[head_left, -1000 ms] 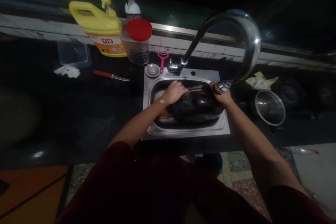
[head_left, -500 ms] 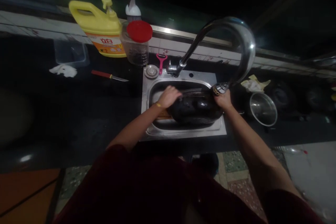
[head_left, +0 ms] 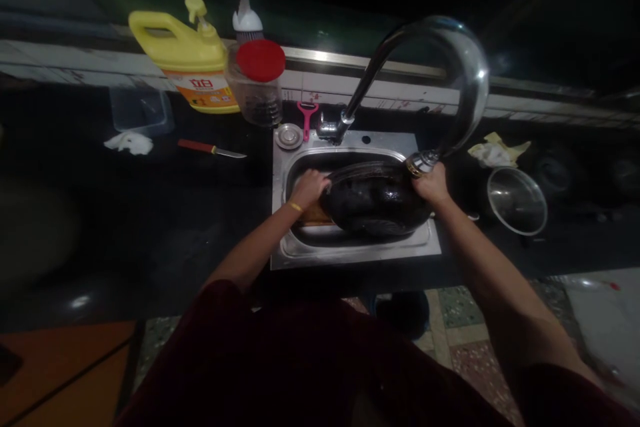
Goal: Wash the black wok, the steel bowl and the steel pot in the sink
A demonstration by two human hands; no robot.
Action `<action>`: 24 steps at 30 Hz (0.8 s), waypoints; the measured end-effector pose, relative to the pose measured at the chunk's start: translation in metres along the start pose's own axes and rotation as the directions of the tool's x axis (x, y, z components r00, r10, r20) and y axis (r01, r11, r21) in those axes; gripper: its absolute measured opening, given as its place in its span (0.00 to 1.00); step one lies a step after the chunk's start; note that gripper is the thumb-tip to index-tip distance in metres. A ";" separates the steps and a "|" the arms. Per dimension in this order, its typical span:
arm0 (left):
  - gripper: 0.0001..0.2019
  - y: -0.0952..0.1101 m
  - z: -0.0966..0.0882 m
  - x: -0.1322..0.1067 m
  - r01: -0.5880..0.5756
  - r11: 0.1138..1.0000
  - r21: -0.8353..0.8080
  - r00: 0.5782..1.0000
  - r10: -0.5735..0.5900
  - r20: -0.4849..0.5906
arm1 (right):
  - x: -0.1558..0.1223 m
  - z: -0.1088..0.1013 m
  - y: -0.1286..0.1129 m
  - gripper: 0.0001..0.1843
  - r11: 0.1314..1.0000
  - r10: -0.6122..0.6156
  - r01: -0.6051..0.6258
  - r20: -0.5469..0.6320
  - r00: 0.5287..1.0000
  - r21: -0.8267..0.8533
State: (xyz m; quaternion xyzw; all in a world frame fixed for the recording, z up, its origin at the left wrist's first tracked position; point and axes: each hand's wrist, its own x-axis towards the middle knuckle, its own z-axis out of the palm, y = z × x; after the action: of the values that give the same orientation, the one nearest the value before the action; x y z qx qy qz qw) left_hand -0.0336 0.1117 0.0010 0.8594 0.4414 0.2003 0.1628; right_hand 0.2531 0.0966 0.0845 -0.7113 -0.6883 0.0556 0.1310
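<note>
Shifted toward the left edge of the sink (head_left: 277,233), my half-curled left hand (head_left: 309,188) touches the dark pan (head_left: 375,203) lying lengthwise inside; my right hand (head_left: 433,185) meets its right end, both grips unclear.

The dark vessel (head_left: 375,203) looks glossy; the sink (head_left: 300,259) is shiny metal.

you were in a kitchen. a steel sink (head_left: 350,256) was set into the dark counter (head_left: 150,213) before you, with an arched tap (head_left: 480,80) rising from its far side. a pink peeler (head_left: 307,127) lay by the sink's far left corner, a small knife (head_left: 213,149) to the left, a yellow pump jug (head_left: 185,48) stood far left, and a round open pot (head_left: 517,201) sat to the right.
</note>
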 end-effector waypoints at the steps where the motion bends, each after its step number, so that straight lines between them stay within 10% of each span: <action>1: 0.20 -0.010 0.002 -0.009 0.050 0.999 0.005 0.999 -0.050 0.006 | 0.000 0.000 0.002 0.14 1.000 0.006 -0.006 -0.006 1.000 -0.013; 9: 0.24 0.052 -0.019 0.064 -0.255 0.966 -0.043 0.964 0.251 -0.082 | 0.001 -0.002 -0.004 0.13 0.996 -0.068 0.067 -0.005 0.998 -0.063; 17: 0.17 0.013 -0.002 0.008 0.262 0.956 -0.132 0.961 -0.272 -0.058 | 0.008 0.005 0.004 0.15 0.998 -0.053 0.052 -0.041 0.998 -0.026; 24: 0.21 0.026 -0.006 0.003 0.189 0.968 -0.167 0.978 -0.201 -0.058 | 0.009 0.003 0.002 0.14 0.998 -0.060 0.061 -0.060 0.996 0.016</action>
State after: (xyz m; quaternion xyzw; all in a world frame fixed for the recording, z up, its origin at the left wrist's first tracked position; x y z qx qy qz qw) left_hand -0.0168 0.0999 0.0189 0.7879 0.5119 0.2501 0.2337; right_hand 0.2543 0.1057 0.0824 -0.6901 -0.7049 0.0369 0.1594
